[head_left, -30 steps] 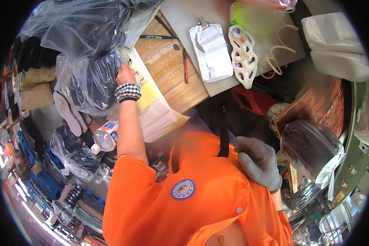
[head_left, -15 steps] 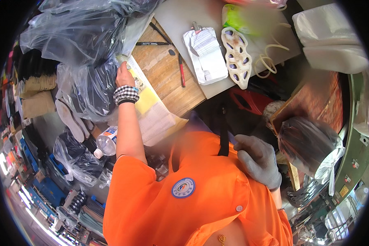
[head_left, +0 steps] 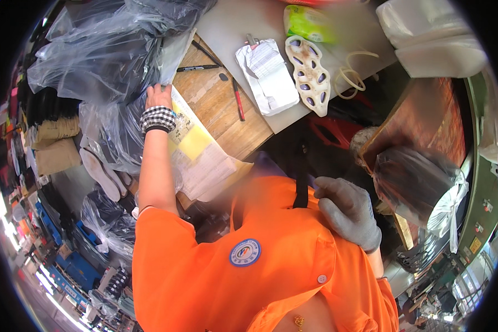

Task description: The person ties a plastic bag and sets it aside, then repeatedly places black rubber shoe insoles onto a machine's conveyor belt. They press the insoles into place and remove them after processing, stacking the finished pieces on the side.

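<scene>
My bare left hand (head_left: 159, 97), with a checkered band at the wrist, is at the top edge of some written sheets (head_left: 202, 166). Its fingers are bent and pressed together on the edge of a large clear plastic bag (head_left: 113, 135) with dark contents; their tips are partly hidden. A yellow slip (head_left: 195, 143) lies on the sheets. In front of my chest, over the orange shirt, hovers my right hand (head_left: 349, 213) in a grey glove. Its fingers are curled in, and nothing shows in them.
A black marker (head_left: 198, 68) and a red pen (head_left: 238, 99) lie on the wooden board (head_left: 227, 122). Beyond are a clipped stack of papers (head_left: 268, 77), a white perforated sole (head_left: 309, 74) and a green packet (head_left: 305, 23). A bagged bundle (head_left: 412, 185) stands at the right, pale insoles (head_left: 100, 171) at the left.
My left hand has shifted left and slightly down, from a pale green spot by the sheets to the bag's edge. The forearm now covers most of the clear bottle. My right hand stays put.
</scene>
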Available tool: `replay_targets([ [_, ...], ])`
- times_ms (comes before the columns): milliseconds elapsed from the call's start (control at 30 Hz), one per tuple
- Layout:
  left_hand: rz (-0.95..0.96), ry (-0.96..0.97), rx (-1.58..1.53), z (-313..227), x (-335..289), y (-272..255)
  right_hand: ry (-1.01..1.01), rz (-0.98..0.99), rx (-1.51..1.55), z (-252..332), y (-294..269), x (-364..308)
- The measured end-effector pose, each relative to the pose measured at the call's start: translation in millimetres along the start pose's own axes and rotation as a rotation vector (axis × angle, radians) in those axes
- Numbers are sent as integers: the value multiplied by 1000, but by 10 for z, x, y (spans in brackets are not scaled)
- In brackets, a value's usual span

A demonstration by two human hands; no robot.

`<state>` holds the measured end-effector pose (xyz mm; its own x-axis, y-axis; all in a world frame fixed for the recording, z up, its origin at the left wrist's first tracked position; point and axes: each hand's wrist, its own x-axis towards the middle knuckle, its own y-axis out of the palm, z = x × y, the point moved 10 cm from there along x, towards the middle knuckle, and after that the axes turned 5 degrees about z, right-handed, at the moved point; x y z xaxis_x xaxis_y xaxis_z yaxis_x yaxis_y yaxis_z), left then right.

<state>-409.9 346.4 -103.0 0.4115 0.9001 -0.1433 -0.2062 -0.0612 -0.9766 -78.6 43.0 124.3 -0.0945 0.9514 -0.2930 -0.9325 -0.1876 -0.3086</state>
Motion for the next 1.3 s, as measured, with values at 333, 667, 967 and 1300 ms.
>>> replay_targets([
  [333, 497, -44, 134, 260, 330, 189, 48, -41, 33, -166, -16, -148],
  [667, 298, 140, -359, -419, 477, -939, 19, 34, -19, -104, 149, -104],
  [967, 680, 186, -2076, -2220, -671, -1524, 45, -49, 99, -219, 6, -86],
  [1300, 818, 351, -1864, -3401, -1301, -1990, -34, -643, 418, -422, -693, -618],
])
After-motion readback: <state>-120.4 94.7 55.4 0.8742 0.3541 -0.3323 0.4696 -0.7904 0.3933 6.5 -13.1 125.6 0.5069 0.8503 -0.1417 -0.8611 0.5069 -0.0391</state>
